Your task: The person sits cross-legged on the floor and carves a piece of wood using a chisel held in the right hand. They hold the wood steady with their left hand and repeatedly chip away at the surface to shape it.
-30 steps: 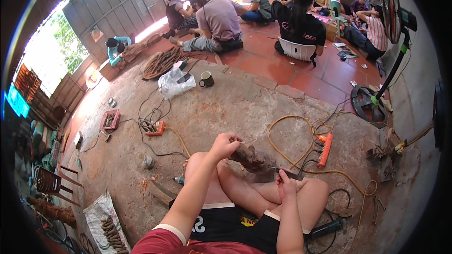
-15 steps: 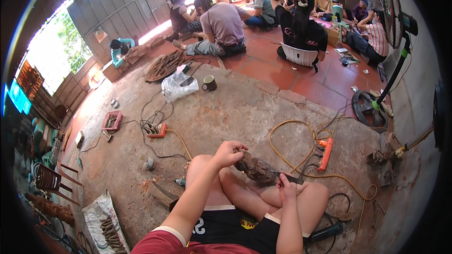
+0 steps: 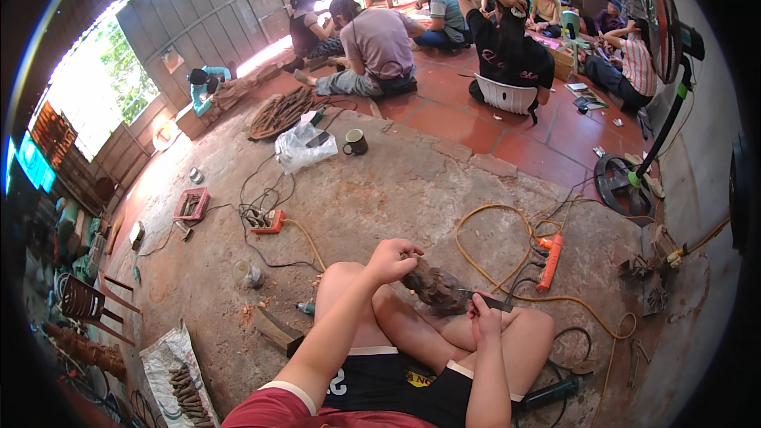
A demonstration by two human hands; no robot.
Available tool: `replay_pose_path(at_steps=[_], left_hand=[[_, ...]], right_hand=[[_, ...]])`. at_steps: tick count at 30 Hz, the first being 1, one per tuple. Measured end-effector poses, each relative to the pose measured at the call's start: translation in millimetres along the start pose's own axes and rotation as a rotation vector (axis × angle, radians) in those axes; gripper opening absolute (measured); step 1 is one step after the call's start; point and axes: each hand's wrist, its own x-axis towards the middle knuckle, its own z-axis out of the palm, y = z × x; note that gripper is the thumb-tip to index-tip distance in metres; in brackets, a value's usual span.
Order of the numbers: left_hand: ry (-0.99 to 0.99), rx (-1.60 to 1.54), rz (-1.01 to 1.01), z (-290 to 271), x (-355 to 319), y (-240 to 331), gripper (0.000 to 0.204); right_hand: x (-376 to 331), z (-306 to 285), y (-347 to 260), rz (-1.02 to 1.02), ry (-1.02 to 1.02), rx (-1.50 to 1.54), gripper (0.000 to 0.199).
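Above my crossed legs, my left hand (image 3: pixel 395 260) grips the upper left end of a rough brown wood carving (image 3: pixel 434 287). Its fingers are bent round that end, and the carving slants down to the right. My right hand (image 3: pixel 484 321) is closed on a dark hand tool (image 3: pixel 498 303) with a thin light tip. The tip meets the right end of the carving; whether it touches is too small to tell. My right forearm rests by my right thigh.
Orange power strips (image 3: pixel 551 261) and a yellow cord (image 3: pixel 472 269) lie ahead. Around me are a wood block (image 3: pixel 276 331), a jar (image 3: pixel 252 275), a dark green power tool (image 3: pixel 552 391), a mug (image 3: pixel 355 141), a plastic bag (image 3: pixel 305 147) and a standing fan (image 3: pixel 664 28). Several people sit farther off.
The view has shifted very slightly. Both hands keep their hold on the carving and the tool, with hardly any movement.
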Motion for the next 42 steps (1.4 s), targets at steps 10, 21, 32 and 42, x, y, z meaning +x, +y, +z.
replay_pose_path(at_steps=[10,21,32,42], left_hand=[[0.02,0.051,0.011,1,10,-2,0.019],[0.032,-0.031,-0.05,-3,5,-6,0.017],[0.037,-0.024,-0.071,-5,1,-7,0.019],[0.035,-0.108,-0.074,-8,0,-21,0.016]], right_hand=[[0,3,-4,-0.019,0.008,0.007,0.018],[0,1,-4,-0.014,0.018,0.01,0.021],[0,-3,-1,-0.007,0.014,-0.01,0.02],[0,0,-2,-0.002,0.018,-0.044,0.017]])
